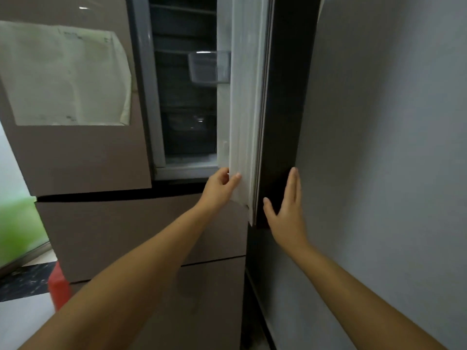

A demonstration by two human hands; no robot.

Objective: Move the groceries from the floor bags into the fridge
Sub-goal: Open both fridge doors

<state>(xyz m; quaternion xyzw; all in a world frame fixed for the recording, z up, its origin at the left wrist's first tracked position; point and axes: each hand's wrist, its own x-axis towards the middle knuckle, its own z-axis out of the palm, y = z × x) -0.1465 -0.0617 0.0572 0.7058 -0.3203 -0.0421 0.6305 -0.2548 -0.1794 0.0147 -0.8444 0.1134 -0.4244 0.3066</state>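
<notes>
A brown multi-door fridge (106, 223) fills the left and middle of the view. Its upper right door (246, 109) stands partly open, edge-on to me, showing the white seal and a clear door bin (208, 68). Dark shelves and a drawer (188, 130) show inside through the gap. My left hand (221, 186) grips the bottom corner of that door's inner edge. My right hand (285, 210) lies flat with fingers spread against the door's dark outer face. No groceries or bags are in view.
A grey wall (379, 147) runs close along the right of the fridge. A sheet of paper (65, 74) is stuck on the upper left door. Something red (59, 286) stands on the floor at lower left, next to a green blurred area.
</notes>
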